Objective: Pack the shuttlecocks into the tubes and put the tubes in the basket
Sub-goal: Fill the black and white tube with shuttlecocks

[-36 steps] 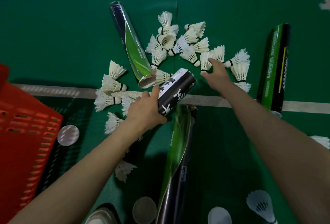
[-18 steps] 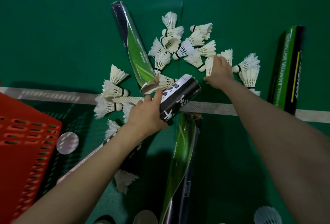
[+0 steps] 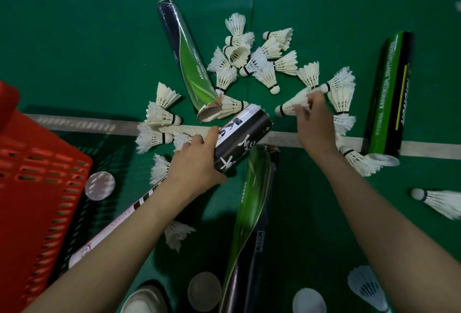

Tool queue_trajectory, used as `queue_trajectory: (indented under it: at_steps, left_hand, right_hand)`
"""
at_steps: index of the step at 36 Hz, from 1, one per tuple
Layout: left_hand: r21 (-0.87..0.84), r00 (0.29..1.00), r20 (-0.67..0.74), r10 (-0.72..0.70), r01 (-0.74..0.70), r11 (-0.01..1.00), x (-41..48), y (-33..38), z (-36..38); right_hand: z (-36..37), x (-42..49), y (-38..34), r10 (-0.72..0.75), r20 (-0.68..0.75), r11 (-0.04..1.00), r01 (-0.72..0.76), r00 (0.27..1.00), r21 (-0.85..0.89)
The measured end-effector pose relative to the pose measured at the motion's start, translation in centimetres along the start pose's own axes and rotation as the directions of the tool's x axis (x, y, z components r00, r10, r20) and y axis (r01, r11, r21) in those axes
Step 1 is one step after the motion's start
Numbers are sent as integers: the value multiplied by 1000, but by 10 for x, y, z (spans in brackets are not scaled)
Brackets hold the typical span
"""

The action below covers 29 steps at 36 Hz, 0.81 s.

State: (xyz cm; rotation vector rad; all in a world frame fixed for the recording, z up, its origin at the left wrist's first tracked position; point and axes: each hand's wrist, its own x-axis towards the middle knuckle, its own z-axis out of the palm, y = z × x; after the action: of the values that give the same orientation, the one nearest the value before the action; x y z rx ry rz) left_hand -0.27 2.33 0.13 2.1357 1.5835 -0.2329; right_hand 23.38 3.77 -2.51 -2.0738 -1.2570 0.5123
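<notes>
Glossy film-wrapped green tube (image 3: pixel 189 63); torn cardboard rim – feathery white shuttlecocks (image 3: pixel 264 60) – red plastic basket (image 3: pixel 37 175), matt green floor (image 3: pixel 87 38).

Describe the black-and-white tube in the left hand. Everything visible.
The tube is a glossy cylinder, cardboard by its look, black with a white band and white brush-style lettering. It is tilted, its far end pointing up and right. The left hand grips it, thumb on top, fingers curled underneath. It crosses over the white court line. Whether the far end is open cannot be told. A pale length under the left forearm, in line with it, may be its other part.
</notes>
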Motion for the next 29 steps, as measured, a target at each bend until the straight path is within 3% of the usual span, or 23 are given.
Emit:
queue_trajectory:
  at_steps: [4, 9, 15, 29]
  left_hand:
    - [1, 1000, -12, 2, -2, 1000, -17, 0, 3]
    - [-43, 995, -69, 71, -74, 996, -36, 4, 6]
    - [-70, 990, -88, 113, -120, 990, -53, 7, 10]
    - [9, 989, -68, 129, -129, 992, -71, 18, 17]
  right_hand:
    - [-22, -22, -26, -86, -21, 980, 89, 996, 181]
    - [-29, -49, -39, -97, 177, 987, 71, 979, 144]
    - [-44, -81, -50, -19, 312, 945, -85, 950, 317]
    - [-53, -106, -49, 9, 519, 905, -228, 855, 360]
